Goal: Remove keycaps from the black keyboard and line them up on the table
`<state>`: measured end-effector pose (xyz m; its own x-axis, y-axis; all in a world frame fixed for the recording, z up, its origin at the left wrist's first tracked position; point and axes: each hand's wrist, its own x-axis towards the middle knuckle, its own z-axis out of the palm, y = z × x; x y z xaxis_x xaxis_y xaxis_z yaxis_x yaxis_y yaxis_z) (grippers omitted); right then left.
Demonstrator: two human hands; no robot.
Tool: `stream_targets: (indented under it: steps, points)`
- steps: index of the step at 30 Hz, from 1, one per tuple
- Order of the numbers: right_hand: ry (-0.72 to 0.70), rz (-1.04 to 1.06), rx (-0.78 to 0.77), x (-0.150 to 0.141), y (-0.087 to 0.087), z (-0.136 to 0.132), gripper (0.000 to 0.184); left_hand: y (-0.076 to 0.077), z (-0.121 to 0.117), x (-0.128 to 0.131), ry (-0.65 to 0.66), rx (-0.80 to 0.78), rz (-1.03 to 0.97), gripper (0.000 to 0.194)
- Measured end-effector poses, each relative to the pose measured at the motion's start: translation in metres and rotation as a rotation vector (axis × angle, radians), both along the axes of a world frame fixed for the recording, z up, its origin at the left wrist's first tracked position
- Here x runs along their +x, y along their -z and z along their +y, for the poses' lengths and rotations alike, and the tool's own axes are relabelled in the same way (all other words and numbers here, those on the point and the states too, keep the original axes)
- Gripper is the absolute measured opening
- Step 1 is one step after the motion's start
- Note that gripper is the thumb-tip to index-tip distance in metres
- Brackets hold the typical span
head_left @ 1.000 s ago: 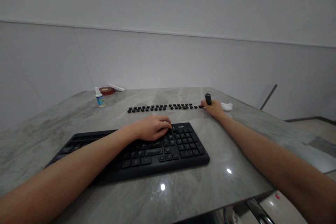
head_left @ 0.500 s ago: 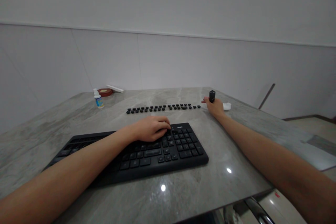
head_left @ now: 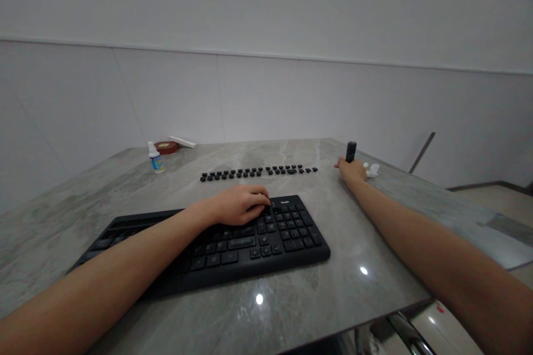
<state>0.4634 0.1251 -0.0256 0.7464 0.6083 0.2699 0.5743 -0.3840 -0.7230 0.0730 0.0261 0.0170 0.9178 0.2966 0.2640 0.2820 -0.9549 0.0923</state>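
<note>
Black and broad, the keyboard (head_left: 266,241) lay near you, your left hand (head_left: 245,204) across its far side, fingers curled close together; whether they pinched anything could not be told. Farther right, your right hand (head_left: 353,168) wrapped its fingers round a black handle (head_left: 351,151), near white tissue (head_left: 372,170). Loose keys (head_left: 292,172) lined up to its left. You seemed to be steadying the keyboard mid-handling; the next move called for a firm grip.
</note>
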Motion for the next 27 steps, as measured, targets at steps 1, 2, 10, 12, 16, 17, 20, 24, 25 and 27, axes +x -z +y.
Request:
stream_targets:
  steps: [1,2,10,12,16,17,20,24,25,27]
  points:
    - [0.005,0.002,-0.001,0.000,-0.001,0.000,0.035,0.000,0.000,0.000,-0.001,0.001,0.003,0.026]
    - [0.004,0.001,0.001,0.000,-0.001,-0.001,0.035,-0.001,-0.001,0.000,-0.002,0.000,0.005,0.026]
    - [-0.186,-0.089,0.110,-0.021,-0.013,-0.009,0.032,0.000,-0.001,0.000,-0.004,0.013,0.010,0.027]
    - [-0.275,-0.137,0.176,-0.034,-0.019,-0.014,0.029,0.000,0.000,0.000,-0.004,0.014,0.007,0.027]
    - [-0.546,-0.212,0.295,-0.070,-0.034,-0.035,0.026,0.000,0.000,0.000,-0.005,0.007,0.005,0.027]
    - [-0.652,-0.235,0.261,-0.080,-0.037,-0.043,0.022,0.000,0.000,0.000,-0.002,0.007,-0.001,0.027]
    - [-1.055,-0.398,0.193,-0.110,-0.046,-0.070,0.017,0.000,0.000,0.000,0.004,0.019,-0.005,0.027]
    - [-1.457,-0.522,0.054,-0.138,-0.052,-0.104,0.022,0.000,0.000,0.000,-0.013,0.045,0.028,0.026]
    - [-1.517,-0.543,0.028,-0.142,-0.053,-0.110,0.027,0.001,0.000,0.000,-0.014,0.047,0.032,0.026]
    - [-1.594,-0.580,-0.028,-0.147,-0.054,-0.117,0.030,0.000,0.000,0.000,-0.007,0.042,0.027,0.027]
